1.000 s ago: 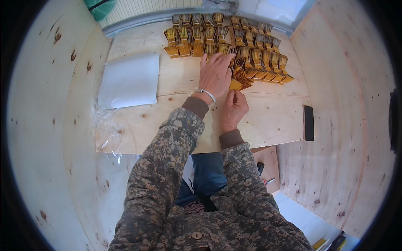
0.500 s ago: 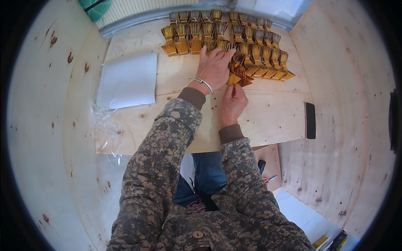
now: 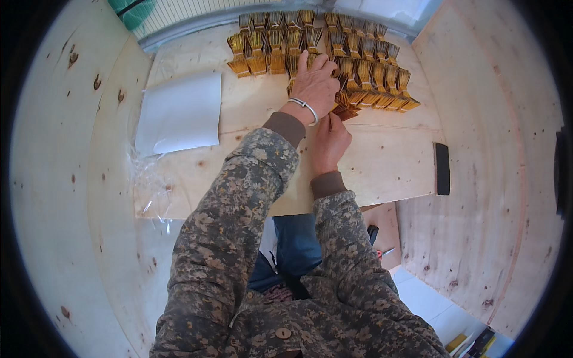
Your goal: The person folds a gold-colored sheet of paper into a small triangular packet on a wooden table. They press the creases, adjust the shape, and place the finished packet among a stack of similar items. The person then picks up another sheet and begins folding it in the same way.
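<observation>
Yellow-brown bundles of thin flat pieces (image 3: 256,53), pinched at the middle by pale bands and fanned at both ends, stand in rows on the wooden table (image 3: 250,173). My left hand (image 3: 315,83), with a silver bangle at the wrist, curls its fingers over a bundle (image 3: 292,67) in the front row. Just below it, my right hand (image 3: 330,142) is closed at the edge of a loose cluster of yellow-brown flat pieces (image 3: 346,111). Its fingertips are partly hidden beside my left hand, and a sliver of yellow shows there.
White sheets (image 3: 179,113) lie on the left of the table, with crumpled clear plastic (image 3: 154,185) beneath. A black strip (image 3: 441,169) sits at the right edge. Wooden panels (image 3: 471,149) rise on both sides. Red-handled scissors (image 3: 382,253) lie lower, right of my legs.
My left hand has shifted slightly right, its spread fingers now curled over the bundle. My right hand has moved a little left and its fingertips are more covered.
</observation>
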Demonstrator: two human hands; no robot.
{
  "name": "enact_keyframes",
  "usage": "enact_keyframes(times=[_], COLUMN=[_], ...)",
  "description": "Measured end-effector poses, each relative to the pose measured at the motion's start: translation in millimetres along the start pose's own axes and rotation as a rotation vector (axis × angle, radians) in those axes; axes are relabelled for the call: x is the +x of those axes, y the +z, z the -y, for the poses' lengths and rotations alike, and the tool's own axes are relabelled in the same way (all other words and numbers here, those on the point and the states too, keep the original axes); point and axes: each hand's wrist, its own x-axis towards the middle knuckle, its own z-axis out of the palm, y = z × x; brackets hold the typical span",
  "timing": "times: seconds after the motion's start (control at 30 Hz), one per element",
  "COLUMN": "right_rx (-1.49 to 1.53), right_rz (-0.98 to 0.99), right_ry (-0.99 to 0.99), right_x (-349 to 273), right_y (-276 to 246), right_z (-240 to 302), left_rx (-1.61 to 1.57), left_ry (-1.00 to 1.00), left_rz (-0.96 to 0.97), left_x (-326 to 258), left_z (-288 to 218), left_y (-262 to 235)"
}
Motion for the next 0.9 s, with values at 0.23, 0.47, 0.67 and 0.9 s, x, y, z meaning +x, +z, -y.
enact_keyframes(times=[0.23, 0.47, 0.67, 0.9], right_rx=[-0.176, -0.152, 0.643, 1.600], right_rz=[0.032, 0.044, 0.381, 1.313], right_ry=[0.181, 0.141, 0.181, -0.631], right_x=[6, 2, -21, 11], right_y=[12, 12, -68, -213], right_z=[-8, -6, 48, 162], left_rx=[-0.025, -0.198, 0.036, 0.516], left_ry=[-0.028, -0.203, -0.391, -0.315], left_rz=[0.000, -0.180, -0.168, 0.031], left_x=[-12, -78, -201, -287], left_z=[-2, -7, 51, 134], left_y=[1, -21, -62, -106])
